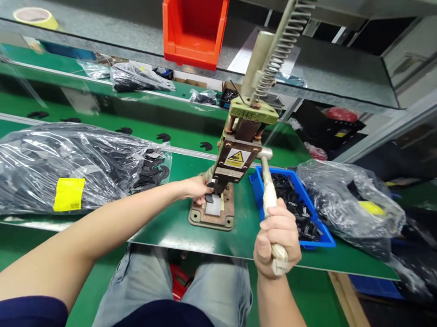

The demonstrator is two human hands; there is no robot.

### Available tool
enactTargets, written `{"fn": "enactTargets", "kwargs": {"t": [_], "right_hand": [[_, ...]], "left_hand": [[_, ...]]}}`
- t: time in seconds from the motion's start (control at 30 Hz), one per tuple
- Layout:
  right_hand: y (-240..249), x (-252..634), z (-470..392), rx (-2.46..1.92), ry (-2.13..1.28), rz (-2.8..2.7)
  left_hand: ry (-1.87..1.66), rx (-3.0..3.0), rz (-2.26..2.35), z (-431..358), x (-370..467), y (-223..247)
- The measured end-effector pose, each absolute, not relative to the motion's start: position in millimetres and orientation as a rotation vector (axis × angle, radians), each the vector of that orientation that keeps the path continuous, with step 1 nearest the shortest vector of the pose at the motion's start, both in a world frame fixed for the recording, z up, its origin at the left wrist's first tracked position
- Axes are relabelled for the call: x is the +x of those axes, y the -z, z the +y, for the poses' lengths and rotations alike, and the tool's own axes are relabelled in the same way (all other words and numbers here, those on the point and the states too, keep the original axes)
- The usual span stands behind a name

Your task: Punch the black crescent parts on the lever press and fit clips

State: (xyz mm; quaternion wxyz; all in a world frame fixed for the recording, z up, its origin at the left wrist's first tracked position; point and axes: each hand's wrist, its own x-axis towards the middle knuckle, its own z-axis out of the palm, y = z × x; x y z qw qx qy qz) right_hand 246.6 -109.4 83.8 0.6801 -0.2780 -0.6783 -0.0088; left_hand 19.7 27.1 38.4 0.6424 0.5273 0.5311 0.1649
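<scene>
A hand press [237,160] with a warning label and a tall spring stands on the green bench. My left hand [197,188] pinches a small black part [209,195] at the press base [196,216], under the ram and over a light metal plate [213,206]. My right hand [279,236] is wrapped round the press's tape-covered lever [269,187], near its lower end. Just behind that hand sits a blue tray [324,235] of black parts. Left of the press lies a clear bag [90,158] with a yellow label, black parts showing at its open end.
A red bin [195,25] and a tape roll [35,17] are on the shelf above. Several black parts, one of them [205,146], lie in a row behind the bench edge. Another clear bag [351,209] is at the right.
</scene>
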Motion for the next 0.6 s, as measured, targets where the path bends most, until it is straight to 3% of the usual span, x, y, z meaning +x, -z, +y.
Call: {"fn": "enactTargets", "kwargs": {"t": [0.17, 0.27, 0.47, 0.6], "right_hand": [[-84, 248, -109, -0.610, 0.018, -1.536], [-83, 246, -107, -0.606, 0.014, -1.504], [-83, 242, -105, -0.597, -0.008, -1.448], [-84, 241, -105, -0.596, -0.004, -1.444]], "left_hand": [[-0.490, 1.316, 1.046, 37, -27, -54], [-0.582, 1.663, 1.306, 48, -82, -55], [-0.074, 2.240, 1.585, 40, -149, -35], [0.027, 2.283, 1.580, 33, -145, -26]]}}
